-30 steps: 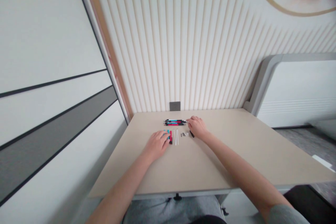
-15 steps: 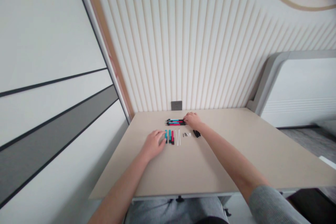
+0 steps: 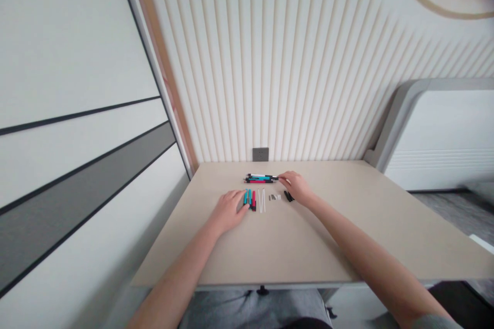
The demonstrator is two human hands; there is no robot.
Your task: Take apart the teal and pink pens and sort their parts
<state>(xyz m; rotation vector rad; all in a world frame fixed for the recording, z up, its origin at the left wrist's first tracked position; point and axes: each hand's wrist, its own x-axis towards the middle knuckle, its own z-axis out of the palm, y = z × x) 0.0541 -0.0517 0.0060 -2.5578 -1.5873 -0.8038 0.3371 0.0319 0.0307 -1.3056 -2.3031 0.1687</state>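
Note:
Several assembled pens (image 3: 260, 181) with white, blue and red barrels and black ends lie sideways near the back of the table. My right hand (image 3: 296, 186) is at their right end, thumb and fingertips closed on the black end of one pen. In front of the pens stands a row of pen parts: blue barrels (image 3: 249, 197), a red barrel (image 3: 253, 199) and thin white refills (image 3: 261, 200). My left hand (image 3: 230, 209) rests beside the leftmost blue barrel, thumb and fingers apart, fingertips touching or very close to it.
Small grey and white pieces (image 3: 275, 197), probably springs and tips, and short black pieces (image 3: 288, 196) continue the row rightward. The beige table (image 3: 309, 247) meets a ribbed wall (image 3: 231, 61) with a dark socket (image 3: 260, 154). A white cabinet (image 3: 77, 205) stands at left.
My right hand has drawn slightly right and toward me, uncovering the black ends of the pens. My left hand has shifted slightly right against the blue barrels.

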